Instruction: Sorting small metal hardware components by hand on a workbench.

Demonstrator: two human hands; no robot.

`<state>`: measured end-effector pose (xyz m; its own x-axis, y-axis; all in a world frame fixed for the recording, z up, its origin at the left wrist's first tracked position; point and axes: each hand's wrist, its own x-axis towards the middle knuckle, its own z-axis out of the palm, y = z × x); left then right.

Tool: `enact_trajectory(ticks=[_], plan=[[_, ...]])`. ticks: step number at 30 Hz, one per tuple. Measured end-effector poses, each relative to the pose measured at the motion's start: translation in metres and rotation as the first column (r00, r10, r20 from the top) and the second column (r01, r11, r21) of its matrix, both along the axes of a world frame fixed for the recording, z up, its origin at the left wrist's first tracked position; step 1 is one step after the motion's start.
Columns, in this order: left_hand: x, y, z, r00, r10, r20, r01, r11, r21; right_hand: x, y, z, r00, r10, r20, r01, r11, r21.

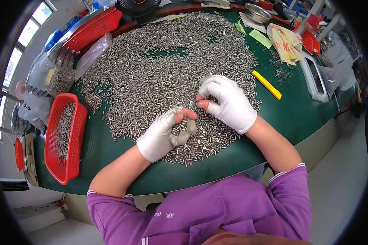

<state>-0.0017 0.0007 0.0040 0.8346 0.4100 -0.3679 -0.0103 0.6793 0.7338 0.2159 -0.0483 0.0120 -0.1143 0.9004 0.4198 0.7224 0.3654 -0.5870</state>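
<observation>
A broad heap of small metal pins (163, 77) is spread across the green table (298, 114). At the near edge of the heap, a handful of pins is cupped in the left hand (165, 134), curled loosely in a white glove with bare fingertips. Just beside it, over the heap, the right hand (227, 102) is pinched closed; whether a pin is held cannot be told. The pins are judged hard, smooth, light singly and prone to rolling; a fingertip pinch at mid-length suits them. Left of the heap a red basket (63, 134) holds more pins; right of it lies a yellow bar (266, 85). Windows are seen far left.
</observation>
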Motion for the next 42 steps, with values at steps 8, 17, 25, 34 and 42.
enact_trajectory(ticks=[8, 17, 25, 34, 42], plan=[[0.004, -0.003, -0.009, 0.998, -0.003, 0.058, 0.001, 0.999, 0.032, -0.008, -0.004, -0.001, 0.948, 0.292, -0.124, -0.29, 0.957, 0.033], [0.001, 0.0, -0.008, 0.997, -0.027, 0.07, 0.026, 1.0, 0.015, -0.001, 0.002, -0.012, 0.995, 0.052, 0.085, -0.058, 0.996, 0.072], [0.002, -0.001, 0.001, 0.998, 0.005, -0.063, -0.001, 0.998, 0.066, -0.004, 0.003, -0.014, 0.957, -0.011, 0.29, 0.007, 1.0, 0.014], [0.001, 0.001, -0.008, 0.991, -0.035, 0.129, 0.038, 0.999, -0.021, -0.003, -0.004, 0.001, 0.977, 0.187, -0.107, -0.18, 0.981, 0.065], [0.002, -0.004, -0.009, 0.993, 0.002, 0.119, -0.002, 1.0, 0.006, -0.012, -0.009, 0.001, 0.888, 0.24, -0.393, -0.333, 0.924, -0.189]])
